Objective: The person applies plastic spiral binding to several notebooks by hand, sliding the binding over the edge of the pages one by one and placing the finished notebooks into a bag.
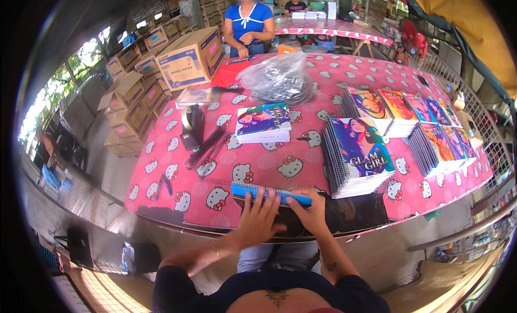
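holding a blue notebook [239,189], left fingers [258,199] and right fingers [311,196] rest at a pink table [264,162], cartons [127,119] stacked at left.

The blue notebook [283,195] has a smooth paper cover, the bag [280,87] is crinkled glossy plastic, the boxes [187,67] matt cardboard.

**Blue-covered, oblong spiral notebook [284,194] near the table edge**

The notebook shows as a narrow blue band, its long side running left to right, the right end slightly nearer the body. A thin, dark, spiral binding coil [223,181] follows its far long edge and juts out past the left end. Part of the cover is hidden, and the pages cannot be made out.
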Action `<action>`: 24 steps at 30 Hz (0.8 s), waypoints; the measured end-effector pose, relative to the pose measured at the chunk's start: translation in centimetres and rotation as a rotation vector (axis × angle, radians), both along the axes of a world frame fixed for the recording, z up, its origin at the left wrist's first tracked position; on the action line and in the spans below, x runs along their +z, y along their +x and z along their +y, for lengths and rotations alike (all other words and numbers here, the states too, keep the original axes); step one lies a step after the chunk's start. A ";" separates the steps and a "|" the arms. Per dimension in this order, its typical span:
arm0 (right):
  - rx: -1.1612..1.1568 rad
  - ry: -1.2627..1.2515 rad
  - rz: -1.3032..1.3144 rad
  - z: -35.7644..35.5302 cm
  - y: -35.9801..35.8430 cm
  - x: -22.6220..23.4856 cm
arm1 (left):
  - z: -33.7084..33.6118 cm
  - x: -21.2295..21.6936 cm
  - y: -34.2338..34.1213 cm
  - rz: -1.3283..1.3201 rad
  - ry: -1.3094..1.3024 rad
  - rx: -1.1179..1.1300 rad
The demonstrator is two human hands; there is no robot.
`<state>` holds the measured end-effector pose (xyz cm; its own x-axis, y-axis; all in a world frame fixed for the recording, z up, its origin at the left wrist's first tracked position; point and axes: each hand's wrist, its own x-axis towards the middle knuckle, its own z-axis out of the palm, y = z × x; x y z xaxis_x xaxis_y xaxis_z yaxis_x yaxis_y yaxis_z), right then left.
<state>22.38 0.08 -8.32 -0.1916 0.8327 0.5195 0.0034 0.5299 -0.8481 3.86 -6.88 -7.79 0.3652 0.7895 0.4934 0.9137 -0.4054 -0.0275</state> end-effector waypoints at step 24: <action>0.175 -0.227 -0.102 0.0 2.5 -0.2 | 1.5 1.7 2.8 0.006 -0.089 -0.040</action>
